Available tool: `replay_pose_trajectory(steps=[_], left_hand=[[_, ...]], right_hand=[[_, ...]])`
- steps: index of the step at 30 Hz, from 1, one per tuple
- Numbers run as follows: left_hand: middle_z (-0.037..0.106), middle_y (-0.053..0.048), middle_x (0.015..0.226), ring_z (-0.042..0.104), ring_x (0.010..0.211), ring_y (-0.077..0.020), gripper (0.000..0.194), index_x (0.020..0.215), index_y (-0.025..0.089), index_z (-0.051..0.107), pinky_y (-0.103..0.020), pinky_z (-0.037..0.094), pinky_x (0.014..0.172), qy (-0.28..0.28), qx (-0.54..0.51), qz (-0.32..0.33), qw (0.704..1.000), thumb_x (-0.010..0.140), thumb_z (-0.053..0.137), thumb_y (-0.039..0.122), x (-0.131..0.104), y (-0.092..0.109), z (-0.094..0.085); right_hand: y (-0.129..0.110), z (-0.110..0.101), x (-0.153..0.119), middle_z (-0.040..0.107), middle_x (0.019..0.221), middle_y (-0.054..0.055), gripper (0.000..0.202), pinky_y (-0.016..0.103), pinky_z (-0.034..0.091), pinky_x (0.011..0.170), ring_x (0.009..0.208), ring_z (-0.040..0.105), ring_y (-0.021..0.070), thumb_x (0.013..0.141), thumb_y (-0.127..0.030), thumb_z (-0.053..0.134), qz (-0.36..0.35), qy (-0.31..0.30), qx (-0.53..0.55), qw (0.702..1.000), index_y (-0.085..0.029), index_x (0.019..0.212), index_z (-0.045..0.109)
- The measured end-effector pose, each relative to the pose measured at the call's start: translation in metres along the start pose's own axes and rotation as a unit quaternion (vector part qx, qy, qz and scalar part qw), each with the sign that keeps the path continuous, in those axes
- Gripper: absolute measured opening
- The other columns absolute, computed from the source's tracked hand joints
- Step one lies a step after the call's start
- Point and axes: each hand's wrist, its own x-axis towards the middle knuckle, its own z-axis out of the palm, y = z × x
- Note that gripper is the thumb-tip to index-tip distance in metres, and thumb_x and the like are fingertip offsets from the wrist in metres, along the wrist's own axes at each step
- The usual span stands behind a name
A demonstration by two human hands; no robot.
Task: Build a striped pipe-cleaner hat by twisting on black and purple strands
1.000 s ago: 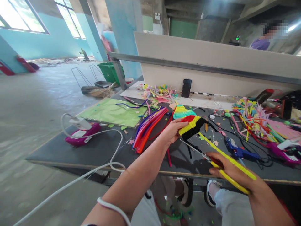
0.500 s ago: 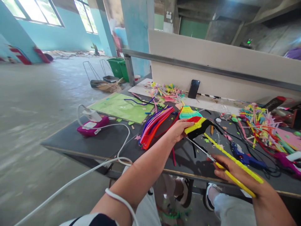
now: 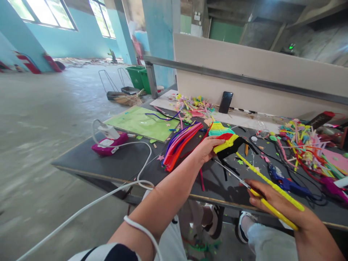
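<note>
My left hand (image 3: 208,148) pinches a flat piece made of red, yellow and black pipe cleaners (image 3: 230,145) above the table. Black strands hang from its lower side, and a long yellow pipe cleaner (image 3: 266,181) runs from it over my right hand. In my right hand (image 3: 268,197) is a slim tool with a long metal tip and a yellow handle (image 3: 280,215); its exact kind is unclear. The tip points at the underside of the piece, near my left fingers; whether it touches is hard to see. Behind lies a yellow and turquoise pipe-cleaner piece (image 3: 219,128).
A bundle of pink, red and purple pipe cleaners (image 3: 181,146) lies left of my hand. Further left are a green mat (image 3: 144,123) and a purple power strip (image 3: 108,145) with a white cable (image 3: 108,195). Right: a blue glue gun (image 3: 288,183). A phone (image 3: 226,102) stands behind.
The view has shifted slightly. The hanging black strands have swung a little under the piece. Both hands keep their hold and almost the same place.
</note>
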Motion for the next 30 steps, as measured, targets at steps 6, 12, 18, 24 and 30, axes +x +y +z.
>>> replay_pose_trajectory(steps=[6, 12, 18, 24, 30], left_hand=[[0.071, -0.004, 0.075, 0.064, 0.058, -0.0131, 0.024, 0.081, 0.013, 0.066, -0.022, 0.048, 0.051, 0.0, 0.011, -0.002, 1.0, 0.06, 0.078, 0.017, -0.003, 0.0, 0.004], [0.07, -0.005, 0.077, 0.065, 0.06, -0.0133, 0.026, 0.084, 0.013, 0.068, -0.022, 0.05, 0.053, -0.017, 0.027, -0.002, 0.999, 0.061, 0.078, 0.019, -0.002, -0.001, 0.003], [0.071, -0.006, 0.084, 0.066, 0.066, -0.0153, 0.029, 0.088, 0.014, 0.068, -0.025, 0.052, 0.056, -0.015, 0.033, -0.006, 0.999, 0.061, 0.078, 0.021, -0.001, -0.003, 0.001], [0.072, -0.009, 0.087, 0.067, 0.067, -0.0169, 0.034, 0.092, 0.013, 0.069, -0.025, 0.052, 0.057, 0.017, 0.031, -0.014, 0.999, 0.06, 0.078, 0.02, -0.003, -0.001, 0.004], [0.072, -0.01, 0.093, 0.068, 0.074, -0.0192, 0.035, 0.095, 0.012, 0.069, -0.028, 0.054, 0.063, -0.018, 0.03, -0.012, 0.999, 0.062, 0.078, 0.021, -0.002, -0.001, 0.002]], right_hand=[[0.01, 0.0, 0.003, 0.053, 0.133, 0.011, 0.06, 0.041, 0.041, 0.101, 0.121, 0.05, 0.0302, 0.079, -0.052, 0.058, 0.0, -0.018, -0.001, 1.0, -0.022, 0.131, 0.051], [0.006, 0.0, 0.004, 0.053, 0.134, 0.012, 0.062, 0.045, 0.039, 0.103, 0.122, 0.049, 0.0326, 0.078, -0.054, 0.058, 0.005, -0.017, -0.003, 1.0, -0.021, 0.131, 0.052], [-0.006, 0.001, 0.006, 0.055, 0.13, 0.012, 0.062, 0.043, 0.042, 0.1, 0.12, 0.051, 0.0325, 0.075, -0.057, 0.059, 0.023, -0.013, 0.03, 0.999, -0.023, 0.127, 0.056], [-0.011, 0.003, 0.008, 0.061, 0.123, 0.012, 0.06, 0.042, 0.045, 0.096, 0.115, 0.055, 0.0326, 0.072, -0.056, 0.063, 0.024, 0.016, 0.049, 0.998, -0.022, 0.121, 0.06], [0.001, 0.011, 0.011, 0.06, 0.124, 0.01, 0.054, 0.039, 0.047, 0.093, 0.113, 0.056, 0.03, 0.075, -0.051, 0.061, 0.013, 0.025, 0.02, 0.999, -0.023, 0.122, 0.058]])
